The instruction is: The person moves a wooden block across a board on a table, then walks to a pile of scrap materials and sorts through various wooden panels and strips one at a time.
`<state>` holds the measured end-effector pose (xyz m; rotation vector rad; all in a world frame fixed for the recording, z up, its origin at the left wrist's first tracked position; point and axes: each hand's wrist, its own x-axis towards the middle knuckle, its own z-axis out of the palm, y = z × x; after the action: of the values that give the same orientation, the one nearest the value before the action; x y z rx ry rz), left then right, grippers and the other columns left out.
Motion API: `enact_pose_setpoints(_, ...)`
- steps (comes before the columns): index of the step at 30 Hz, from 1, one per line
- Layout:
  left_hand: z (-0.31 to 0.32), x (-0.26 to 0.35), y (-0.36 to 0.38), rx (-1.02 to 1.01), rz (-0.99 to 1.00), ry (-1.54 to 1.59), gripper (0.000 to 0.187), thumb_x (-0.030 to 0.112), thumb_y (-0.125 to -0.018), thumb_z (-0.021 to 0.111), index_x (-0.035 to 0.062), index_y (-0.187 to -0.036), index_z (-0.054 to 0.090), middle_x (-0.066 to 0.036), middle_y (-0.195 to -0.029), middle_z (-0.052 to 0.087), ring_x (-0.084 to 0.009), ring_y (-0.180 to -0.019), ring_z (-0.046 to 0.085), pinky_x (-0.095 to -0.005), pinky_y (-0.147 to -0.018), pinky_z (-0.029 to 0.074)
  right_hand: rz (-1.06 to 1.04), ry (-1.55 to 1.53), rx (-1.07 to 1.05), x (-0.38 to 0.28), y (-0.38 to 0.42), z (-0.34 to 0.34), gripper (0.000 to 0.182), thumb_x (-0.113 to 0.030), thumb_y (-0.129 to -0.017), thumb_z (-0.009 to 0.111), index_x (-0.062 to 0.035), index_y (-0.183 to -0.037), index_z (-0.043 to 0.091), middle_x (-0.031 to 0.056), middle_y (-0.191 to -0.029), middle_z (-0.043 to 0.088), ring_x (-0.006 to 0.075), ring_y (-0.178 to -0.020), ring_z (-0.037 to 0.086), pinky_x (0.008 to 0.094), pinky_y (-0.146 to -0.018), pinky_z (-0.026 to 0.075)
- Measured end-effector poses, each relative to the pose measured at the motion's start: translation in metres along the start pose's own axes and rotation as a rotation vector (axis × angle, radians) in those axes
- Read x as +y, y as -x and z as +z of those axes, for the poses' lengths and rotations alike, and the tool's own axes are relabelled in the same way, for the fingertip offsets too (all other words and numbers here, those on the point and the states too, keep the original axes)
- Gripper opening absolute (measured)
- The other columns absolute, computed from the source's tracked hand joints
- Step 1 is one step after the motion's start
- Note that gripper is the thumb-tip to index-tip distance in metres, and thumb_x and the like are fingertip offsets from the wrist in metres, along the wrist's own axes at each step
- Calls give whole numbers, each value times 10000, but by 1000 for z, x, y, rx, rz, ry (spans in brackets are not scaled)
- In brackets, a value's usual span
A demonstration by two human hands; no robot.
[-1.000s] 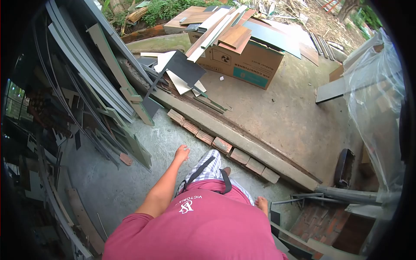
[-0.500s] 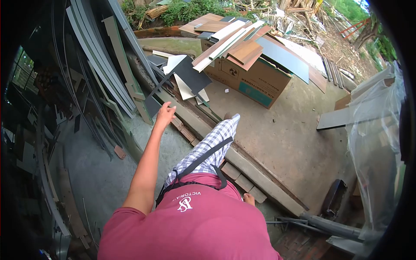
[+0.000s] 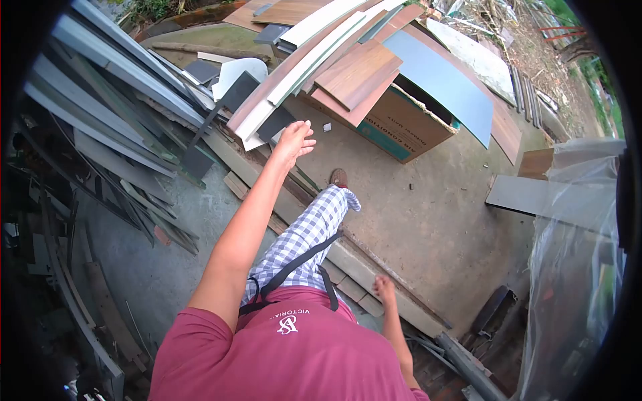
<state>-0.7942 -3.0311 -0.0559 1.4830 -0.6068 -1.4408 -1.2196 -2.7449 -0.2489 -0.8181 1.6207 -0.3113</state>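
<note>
My left hand (image 3: 295, 143) reaches forward in the air with nothing in it, its fingers loosely bent and partly apart. Just beyond it in view are the ends of long white-edged strips (image 3: 314, 57), lying across a pile of boards. I cannot see it touching them. A wood-grain board (image 3: 359, 72) and a blue-grey panel (image 3: 441, 83) lie on top of a cardboard air conditioner box (image 3: 416, 127). My right hand (image 3: 384, 289) hangs low by my side over the concrete ledge, apart from any object. Its fingers look curled but are blurred.
A concrete ledge (image 3: 354, 257) crosses under my legs, with my shoe (image 3: 339, 178) beyond it. Long metal strips (image 3: 127, 60) lean at the left. On the right, plastic sheeting (image 3: 575, 267) hangs beside a grey panel (image 3: 528, 195). A dark trough-like object (image 3: 493, 309) lies lower right.
I have stepped closer to the box and boards, so they appear larger. My left hand has moved forward and right, towards the strips' ends. My right hand has swung out into fuller view.
</note>
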Motion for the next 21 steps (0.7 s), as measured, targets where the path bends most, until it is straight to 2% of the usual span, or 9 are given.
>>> enact_pose_setpoints(3, 25, 5, -81, 94, -114, 97, 742, 430, -856, 527, -7, -1348, 183, -232, -1305, 343, -352, -1081, 482, -410, -886, 426, -250, 168, 60, -201, -103, -46, 368, -317, -872, 511, -45, -1119, 544, 55, -827, 602, 131, -731, 564, 277, -620, 452)
enact_pose_setpoints(6, 44, 20, -131, 277, -310, 268, 765, 485, -856, 492, 13, -1362, 165, -240, -1353, 270, -384, -1135, 423, -458, -923, 379, -454, 318, 86, -403, -180, -64, 375, -308, -873, 508, -28, -1120, 541, 70, -871, 612, 147, -783, 576, 282, -691, 461)
enact_pose_setpoints(8, 56, 35, -155, 298, -355, 337, 738, 538, -858, 440, 37, -1350, 212, -189, -1337, 324, -368, -1138, 421, -478, -952, 329, -652, 433, 141, -513, -232, -62, 364, -306, -868, 513, -19, -1087, 556, 123, -871, 618, 176, -839, 585, 296, -745, 452)
enact_pose_setpoints(9, 62, 44, -160, 286, -357, 368, 730, 555, -856, 426, 50, -1345, 230, -171, -1329, 343, -354, -1142, 422, -479, -958, 316, -692, 480, 159, -556, -257, -60, 362, -299, -860, 520, -19, -1087, 559, 133, -859, 617, 214, -827, 594, 310, -757, 449)
enact_pose_setpoints(10, 64, 46, -164, 290, -382, 360, 730, 555, -856, 426, 50, -1345, 230, -171, -1329, 343, -354, -1142, 422, -479, -958, 316, -686, 582, 173, -590, -280, -57, 375, -297, -844, 531, -24, -1100, 547, 203, -945, 595, 333, -894, 577, 374, -786, 445)
enact_pose_setpoints(12, 68, 45, -176, 388, -426, 419, 716, 574, -846, 430, 83, -1337, 257, -141, -1307, 376, -313, -1156, 419, -480, -947, 322, -746, 647, 266, -645, -306, -43, 431, -299, -831, 549, -37, -1169, 501, 215, -1081, 538, 359, -978, 531, 407, -830, 434)
enact_pose_setpoints(15, 70, 45, -183, 407, -467, 421, 735, 595, -836, 427, 88, -1340, 254, -131, -1309, 377, -291, -1159, 421, -476, -945, 325, -742, 691, 318, -681, -342, -19, 533, -340, -811, 566, -48, -1237, 435, 194, -1189, 474, 349, -1097, 456, 425, -898, 407)
enact_pose_setpoints(17, 73, 52, -186, 425, -485, 425, 716, 592, -837, 427, 90, -1325, 275, -123, -1288, 400, -285, -1136, 445, -466, -906, 368, -629, 751, 190, -687, -348, -1, 567, -374, -798, 573, -48, -1239, 426, 179, -1184, 481, 336, -1121, 440, 422, -910, 400)
enact_pose_setpoints(21, 71, 47, -188, 473, -547, 484, 724, 610, -825, 425, 107, -1327, 282, -120, -1277, 416, -275, -1125, 465, -462, -862, 421, -491, 769, 276, -670, -319, 23, 579, -405, -789, 579, -28, -1204, 432, 160, -1165, 490, 324, -1112, 444, 443, -878, 405)
